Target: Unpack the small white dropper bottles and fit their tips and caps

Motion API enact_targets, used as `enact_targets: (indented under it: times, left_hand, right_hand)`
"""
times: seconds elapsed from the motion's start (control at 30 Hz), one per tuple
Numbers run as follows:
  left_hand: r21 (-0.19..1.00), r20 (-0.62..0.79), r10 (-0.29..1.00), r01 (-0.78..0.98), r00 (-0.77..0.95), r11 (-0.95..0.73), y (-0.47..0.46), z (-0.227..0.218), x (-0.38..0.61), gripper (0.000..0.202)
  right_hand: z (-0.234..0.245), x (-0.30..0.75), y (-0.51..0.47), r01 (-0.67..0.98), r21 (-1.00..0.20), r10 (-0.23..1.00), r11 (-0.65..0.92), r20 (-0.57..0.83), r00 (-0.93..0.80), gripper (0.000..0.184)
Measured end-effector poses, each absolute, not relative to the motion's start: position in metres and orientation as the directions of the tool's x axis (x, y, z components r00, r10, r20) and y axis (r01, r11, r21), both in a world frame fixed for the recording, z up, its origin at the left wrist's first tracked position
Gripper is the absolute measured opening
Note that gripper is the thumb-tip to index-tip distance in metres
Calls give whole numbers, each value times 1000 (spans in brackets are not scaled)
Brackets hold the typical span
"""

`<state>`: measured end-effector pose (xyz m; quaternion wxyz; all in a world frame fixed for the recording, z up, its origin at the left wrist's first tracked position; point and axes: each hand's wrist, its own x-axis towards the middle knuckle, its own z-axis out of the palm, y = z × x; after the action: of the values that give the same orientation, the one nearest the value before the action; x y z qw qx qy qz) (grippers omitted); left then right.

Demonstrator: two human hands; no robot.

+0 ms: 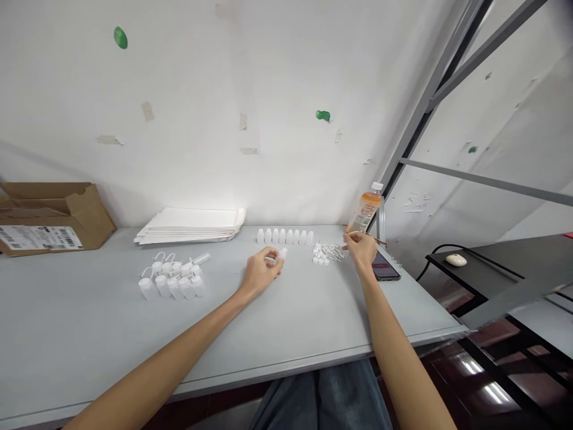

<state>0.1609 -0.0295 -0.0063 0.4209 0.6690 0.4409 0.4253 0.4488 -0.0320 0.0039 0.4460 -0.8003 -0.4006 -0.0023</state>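
My left hand (261,270) is closed on a small translucent white squeeze bottle (282,254), just above the middle of the table. At the right, my right hand (362,248) has its fingers pinched together; what sits between the fingertips is too small to make out. Beside it lies a pile of small white caps with thin straps (326,252). A row of several small white bottles (285,236) stands near the wall. On the left, a group of several capped white bottles (173,282) with looped straps stands close together.
A stack of white sheets (190,225) and an open cardboard box (54,218) are at the back left. An orange drink bottle (367,208), a thin brown stick (380,241) and a phone (385,267) lie around my right hand. A metal frame (416,119) rises at the right.
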Motion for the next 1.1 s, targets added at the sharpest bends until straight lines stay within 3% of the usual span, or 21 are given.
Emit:
enact_targets:
  times: [0.17,0.43,0.8,1.1]
  left_hand:
    - [862,249,944,396,216,-318,-27,-6,157,16]
    - [711,254,957,643,141,-284,-26,-1,153,14]
    - [676,229,958,679,174,-285,-27,1,154,11]
    - [662,226,958,693,177,-285,-27,2,155,12]
  right_hand:
    - [8,440,-33,638,-675,721,-371,224,656,16]
    - [12,433,-35,706,-549,763,-448,176,622,28]
    - [12,433,-35,715,-520,794,-467,110,598,28]
    - [14,434,-37,655,-608,725,-448,182,664,24]
